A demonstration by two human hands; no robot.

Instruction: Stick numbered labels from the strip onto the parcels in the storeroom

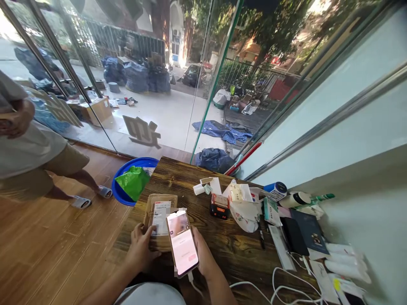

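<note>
My right hand point(203, 253) is closed around a smartphone point(182, 245) with a lit pinkish-white screen, tilted toward me. A white cable point(192, 280) runs from the phone's bottom edge. Under and left of the phone, a brown cardboard parcel point(149, 209) lies on the wooden table point(190, 169). It bears a white printed label point(160, 214), partly covered by the phone. My left hand point(141, 247) grips the parcel's near left side, with the thumb over the label and the fingers along the edge.
Beyond the phone stands a small black and orange label printer point(219, 206), beside crumpled white bags point(243, 209). A black pen point(261, 235), a dark notebook point(307, 233) and cables fill the right. A blue tub point(116, 190) holds a green bag point(132, 183). Another person point(38, 156) stands left, near glass panels.
</note>
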